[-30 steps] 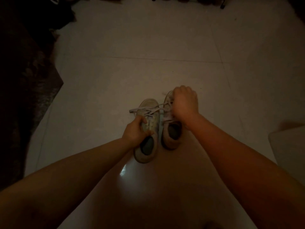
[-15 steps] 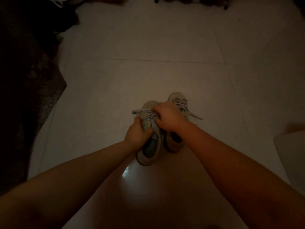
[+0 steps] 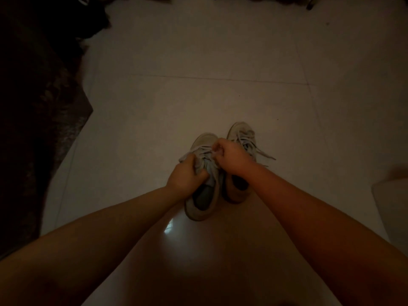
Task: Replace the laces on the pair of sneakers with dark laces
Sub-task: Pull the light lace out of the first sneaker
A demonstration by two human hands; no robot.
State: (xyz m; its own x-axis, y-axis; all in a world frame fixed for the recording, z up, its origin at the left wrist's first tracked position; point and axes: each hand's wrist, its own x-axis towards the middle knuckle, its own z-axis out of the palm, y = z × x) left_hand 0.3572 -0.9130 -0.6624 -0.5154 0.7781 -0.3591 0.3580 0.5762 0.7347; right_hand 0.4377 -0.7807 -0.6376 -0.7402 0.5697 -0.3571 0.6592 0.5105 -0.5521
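Note:
Two pale worn sneakers stand side by side on the tiled floor, toes pointing away from me. My left hand (image 3: 187,175) grips the left sneaker (image 3: 204,204) by its tongue and upper. My right hand (image 3: 230,156) is curled over the same shoe's lacing and pinches its light lace (image 3: 208,152) near the top eyelets. The right sneaker (image 3: 241,134) stands untouched just to the right, its light laces (image 3: 263,152) loose and trailing onto the floor. No dark laces are in view.
The pale tiled floor (image 3: 198,85) stretches ahead. A dark rug or cloth (image 3: 33,118) covers the left side. A pale object (image 3: 393,199) sits at the right edge. Dark furniture feet (image 3: 309,5) show at the top.
My right hand left the right sneaker and moved left onto the left sneaker's lacing. My left hand kept its grip on the left shoe.

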